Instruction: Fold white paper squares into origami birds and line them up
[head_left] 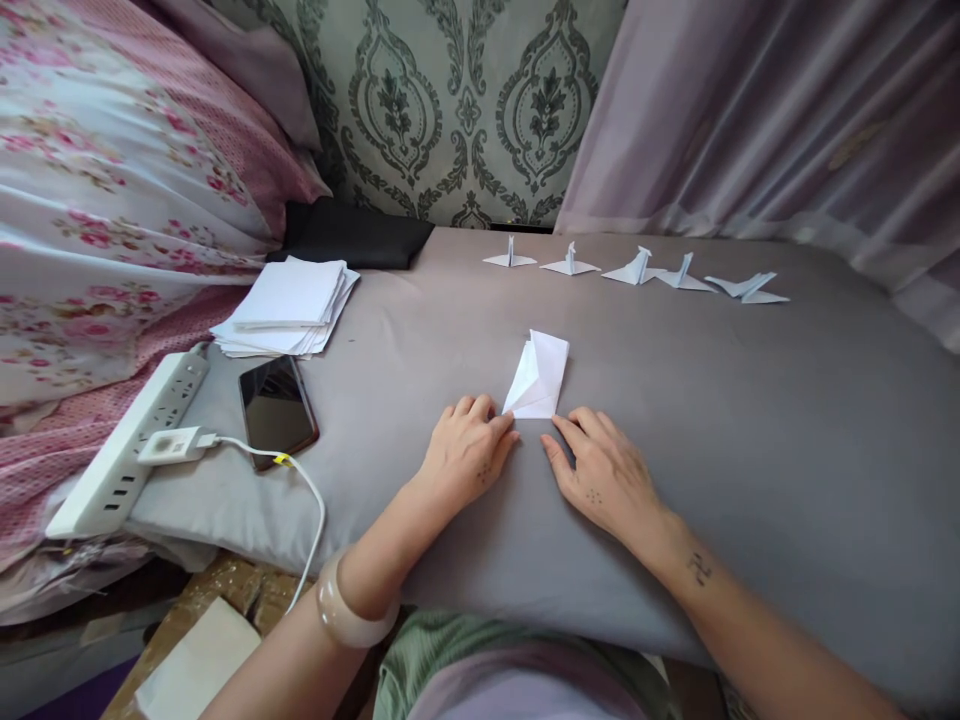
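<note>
A partly folded sheet of white paper [541, 375] lies on the grey cloth surface in front of me, with creased layers and a slanted flap on its left side. My left hand [469, 445] is at its lower left corner, fingers curled and a fingertip pressing the paper there. At the lower right corner, a fingertip of my right hand [604, 465] touches the edge; its fingers are apart and the thumb rests on the cloth below. Several folded paper cranes [637, 268] stand in a row farther back.
To the left are a stack of white paper [289, 305], a black folded item [352, 235], a phone [277, 410] and a white power strip [131, 440] with a plugged-in charger [174, 445]. Its white cable [321, 510] runs past my left forearm. A purple curtain [750, 120] hangs at the back right.
</note>
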